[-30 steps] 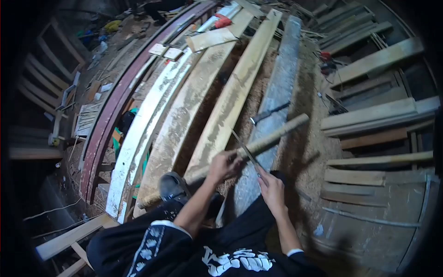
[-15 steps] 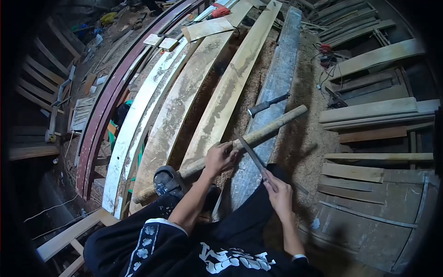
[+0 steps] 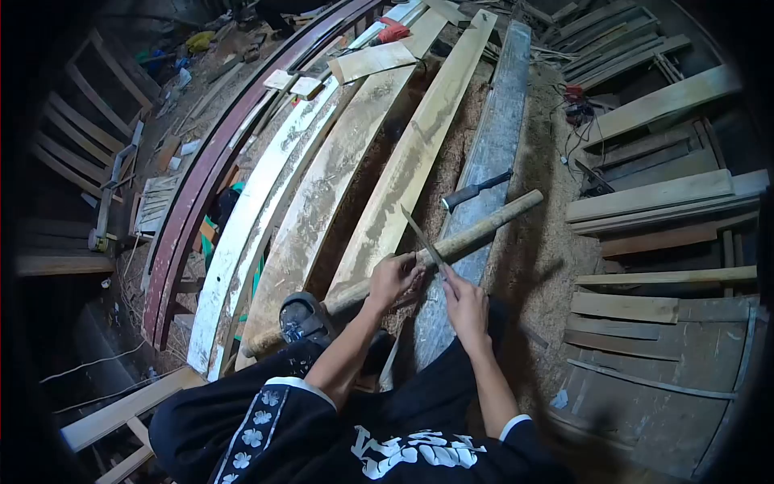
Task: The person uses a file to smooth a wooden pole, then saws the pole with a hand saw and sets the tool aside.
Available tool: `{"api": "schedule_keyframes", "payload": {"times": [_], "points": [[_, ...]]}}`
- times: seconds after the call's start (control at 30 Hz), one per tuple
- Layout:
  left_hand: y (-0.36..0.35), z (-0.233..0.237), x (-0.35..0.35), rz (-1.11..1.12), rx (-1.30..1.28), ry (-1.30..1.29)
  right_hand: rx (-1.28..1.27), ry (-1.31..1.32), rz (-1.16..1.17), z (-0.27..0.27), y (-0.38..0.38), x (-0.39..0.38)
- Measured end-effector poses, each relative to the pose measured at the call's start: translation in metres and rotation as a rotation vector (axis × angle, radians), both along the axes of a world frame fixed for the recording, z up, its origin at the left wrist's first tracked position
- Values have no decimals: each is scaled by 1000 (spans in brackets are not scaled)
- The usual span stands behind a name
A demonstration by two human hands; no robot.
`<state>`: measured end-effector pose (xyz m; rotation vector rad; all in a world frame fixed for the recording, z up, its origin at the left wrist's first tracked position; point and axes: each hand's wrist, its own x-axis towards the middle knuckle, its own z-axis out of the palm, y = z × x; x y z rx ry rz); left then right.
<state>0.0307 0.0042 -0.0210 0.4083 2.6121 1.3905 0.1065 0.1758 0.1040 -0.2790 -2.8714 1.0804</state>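
Observation:
A long round wooden pole (image 3: 492, 222) lies slantwise across the planks and a grey, worn beam (image 3: 493, 145). My left hand (image 3: 393, 281) is closed around the pole near its middle. In my right hand (image 3: 465, 305) is a narrow, tapered file (image 3: 422, 237), its blade crossing over the pole just right of my left hand and its tip pointing away to the upper left. A sandalled foot (image 3: 306, 319) rests against the pole's lower left part. On the grey beam beyond the pole lies a tool with a dark grip (image 3: 463, 196).
Long pale planks (image 3: 411, 153), a white board (image 3: 250, 202) and a dark red curved beam (image 3: 189, 189) run away from me. Wood shavings (image 3: 544, 218) cover the floor. Stacked boards (image 3: 653, 194) stand at right. A red power tool (image 3: 393, 31) lies at the far end.
My right hand has moved up and to the left, pushing the file farther across the pole. My left hand stays on the pole. The whole view has shifted slightly.

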Motion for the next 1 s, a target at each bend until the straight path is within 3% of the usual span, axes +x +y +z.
{"api": "schedule_keyframes", "payload": {"times": [0.07, 0.17, 0.23, 0.3, 0.5, 0.7, 0.77, 0.83, 0.9, 1.0], "points": [[-5, -5, 11, -4, 4, 26, -74, -134, -36, 5, 3, 3], [2, 0, -4, -2, 40, 99, -99, -34, -8, 4, 8, 23], [-10, 2, 5, 7, 38, 64, -223, -51, -49, 31, 16, 54], [-3, 3, -1, -17, 48, 31, -164, -40, -45, 37, 29, 85], [4, 4, 6, 49, -23, 148, -40, -111, -87, 46, 25, 73], [4, 10, 5, 72, -63, 34, -193, -111, -85, 46, 32, 62], [2, 10, 6, 58, -72, 19, -27, -138, -57, 58, 16, 64], [0, 6, 0, 45, -71, 12, -45, -100, -51, 45, 19, 70], [-3, 1, -5, -35, -8, -8, -285, -81, -62, 36, 29, 74], [-5, 0, -9, -33, 36, -25, -364, -160, -37, 74, 26, 73]]}}
